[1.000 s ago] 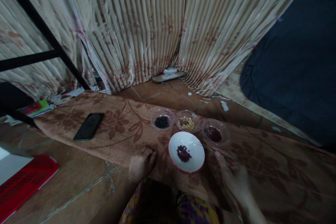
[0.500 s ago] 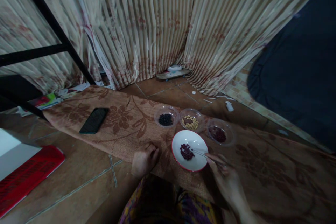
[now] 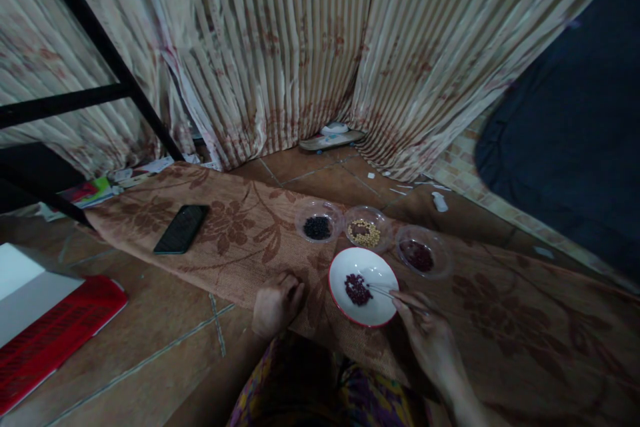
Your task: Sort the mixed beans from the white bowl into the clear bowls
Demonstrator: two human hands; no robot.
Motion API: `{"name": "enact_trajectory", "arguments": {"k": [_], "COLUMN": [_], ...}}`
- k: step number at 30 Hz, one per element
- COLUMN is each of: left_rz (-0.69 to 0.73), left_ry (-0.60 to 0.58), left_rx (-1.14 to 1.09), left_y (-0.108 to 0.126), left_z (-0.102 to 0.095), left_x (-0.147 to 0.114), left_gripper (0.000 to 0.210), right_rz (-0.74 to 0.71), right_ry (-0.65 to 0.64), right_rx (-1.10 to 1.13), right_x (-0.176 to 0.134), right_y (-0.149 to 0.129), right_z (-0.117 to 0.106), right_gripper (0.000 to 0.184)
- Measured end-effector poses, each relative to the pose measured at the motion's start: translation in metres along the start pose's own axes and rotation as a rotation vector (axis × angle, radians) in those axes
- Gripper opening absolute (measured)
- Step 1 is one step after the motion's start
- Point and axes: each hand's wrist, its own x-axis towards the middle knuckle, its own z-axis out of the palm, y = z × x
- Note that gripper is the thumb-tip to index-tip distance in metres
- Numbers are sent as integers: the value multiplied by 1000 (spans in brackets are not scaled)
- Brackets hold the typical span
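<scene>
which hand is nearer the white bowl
Right. The right hand is at the right edge of the white bowl, its thin utensil pointing inside; the left hand lies apart, left of the bowl.

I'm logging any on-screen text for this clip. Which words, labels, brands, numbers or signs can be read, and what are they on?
No text can be read in this picture.
Red item at lower left: dark rows of marks, too blurred to read.
Papers at the left: too small and blurred to read.
Skateboard: markings too small to make out.
White bowl and phone: no lettering visible.
</scene>
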Motion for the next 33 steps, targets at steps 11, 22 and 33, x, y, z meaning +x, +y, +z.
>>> {"name": "enact_trajectory", "arguments": {"k": [11, 22, 33], "left_rz": [-1, -2, 11], "left_ry": [12, 17, 65], "left_rx": [8, 10, 20], "left_y": [1, -2, 1], "left_z": [-2, 1, -2], "left_x": [1, 0, 2], "left_gripper": [27, 27, 30], "right_rz": [-20, 22, 2], "right_ry": [16, 159, 506], "right_rx": [-9, 50, -91], "right_x": [2, 4, 48], "right_y": [9, -8, 23], "right_z": [4, -13, -57], "right_gripper": [39, 37, 40]}}
